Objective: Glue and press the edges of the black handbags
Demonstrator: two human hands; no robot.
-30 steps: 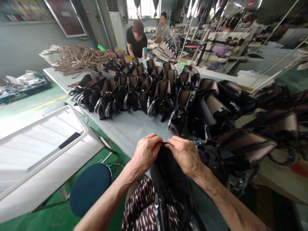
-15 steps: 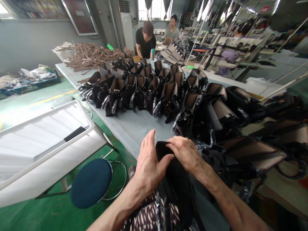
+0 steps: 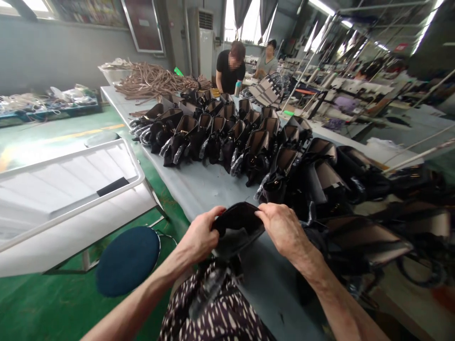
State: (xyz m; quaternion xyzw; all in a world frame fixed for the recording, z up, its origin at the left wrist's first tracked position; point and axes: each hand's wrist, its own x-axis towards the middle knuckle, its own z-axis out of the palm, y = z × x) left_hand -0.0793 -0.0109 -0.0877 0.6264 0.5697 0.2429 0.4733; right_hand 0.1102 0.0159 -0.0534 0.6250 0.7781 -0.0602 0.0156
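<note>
Between my hands, above the near edge of the grey table [image 3: 199, 189], a black bag [image 3: 239, 225] is held with its mouth spread and tilted toward me. My left hand [image 3: 202, 233] pinches the bag's left rim between thumb and fingers. The right rim is gripped by my right hand [image 3: 280, 226], thumb on the near side. Clear-wrapped handles [image 3: 209, 286] hang below the bag, against patterned clothing. Beyond my hands, rows of black bags [image 3: 258, 149] with brown linings stand on the table. Larger black bags [image 3: 369, 234] with brown insides lie to the right.
At the left is a white plastic tub [image 3: 67, 208] on a metal stand, beside a round blue stool [image 3: 128, 260]. Brown straps [image 3: 156, 80] are heaped at the table's far end. A person in black [image 3: 230, 68] leans over there, another person behind. Sewing machines fill the right background.
The bag has swung from a narrow, lengthwise pose to a wide one facing me. My left hand has moved left and closed on its rim. The camera view has shifted slightly.
</note>
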